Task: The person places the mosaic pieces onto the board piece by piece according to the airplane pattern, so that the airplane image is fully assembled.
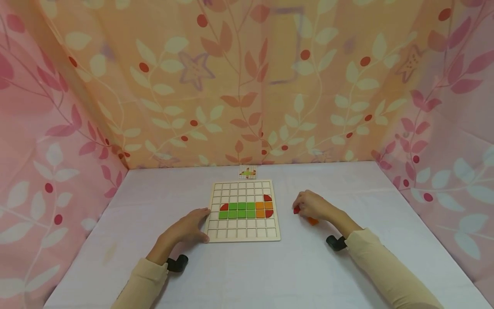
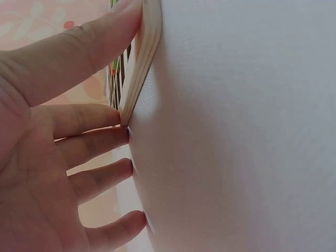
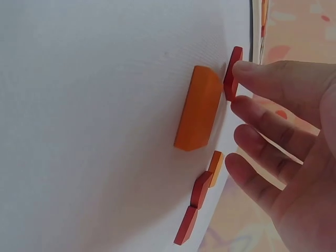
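Observation:
A square wooden grid board (image 1: 243, 235) lies on the table, bearing green and orange square tiles and red quarter-round tiles. My left hand (image 1: 191, 226) rests at the board's left edge with fingers spread. In the left wrist view, the thumb (image 2: 79, 55) presses the board's side (image 2: 142, 65), and the other fingertips touch the cloth beside it. Right of the board, my right hand (image 1: 313, 205) is low over the table. Its thumb and index finger pinch a red tile (image 3: 232, 76), seen edge-on in the right wrist view. An orange tile (image 3: 198, 110) lies close by, under the hand.
A small pattern card (image 1: 248, 171) lies behind the board. Beyond my right fingertips are a smaller-looking orange tile (image 3: 215, 169) and two red tiles (image 3: 200, 190). White cloth (image 1: 262, 274) covers the table, and patterned curtains (image 1: 247, 86) enclose its back and sides.

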Available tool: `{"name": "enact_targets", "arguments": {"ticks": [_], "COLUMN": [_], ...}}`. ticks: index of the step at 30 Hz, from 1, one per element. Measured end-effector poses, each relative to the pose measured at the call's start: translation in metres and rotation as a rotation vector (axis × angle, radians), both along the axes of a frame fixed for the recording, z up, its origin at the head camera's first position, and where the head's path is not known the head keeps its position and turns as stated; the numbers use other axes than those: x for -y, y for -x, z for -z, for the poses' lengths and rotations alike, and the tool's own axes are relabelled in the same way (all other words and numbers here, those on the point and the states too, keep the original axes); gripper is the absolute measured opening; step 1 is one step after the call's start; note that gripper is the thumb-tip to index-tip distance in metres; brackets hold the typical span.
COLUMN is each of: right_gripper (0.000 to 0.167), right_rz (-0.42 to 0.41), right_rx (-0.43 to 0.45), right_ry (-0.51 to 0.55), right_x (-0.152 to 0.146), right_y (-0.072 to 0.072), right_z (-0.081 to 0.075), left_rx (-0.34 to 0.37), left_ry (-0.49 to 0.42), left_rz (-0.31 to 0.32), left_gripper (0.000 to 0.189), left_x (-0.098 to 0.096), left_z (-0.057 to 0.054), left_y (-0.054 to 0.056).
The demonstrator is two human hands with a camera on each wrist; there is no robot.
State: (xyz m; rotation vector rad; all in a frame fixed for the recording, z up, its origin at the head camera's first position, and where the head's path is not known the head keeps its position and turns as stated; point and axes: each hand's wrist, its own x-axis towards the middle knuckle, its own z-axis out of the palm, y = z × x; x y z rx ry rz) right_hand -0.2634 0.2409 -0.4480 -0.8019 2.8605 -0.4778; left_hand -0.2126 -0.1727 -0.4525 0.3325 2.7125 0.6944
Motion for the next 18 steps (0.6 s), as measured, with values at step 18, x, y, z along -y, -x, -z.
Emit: {"name": "enact_targets", "arguments": {"ticks": [18], "right_gripper": [0.013], "right_rz": [0.071], "right_rx": [0.022], "right_ry": [-0.019], "right_x": [0.0025], "right_y": [-0.0012], "right_z": [-0.0008], "left_rx": [-0.014], "left_ry": [-0.004], "left_rz": [0.005], "left_gripper": [0.090], "left_x": [0.0012], "left_z": [0.0026], "left_y": [-0.0003]}}
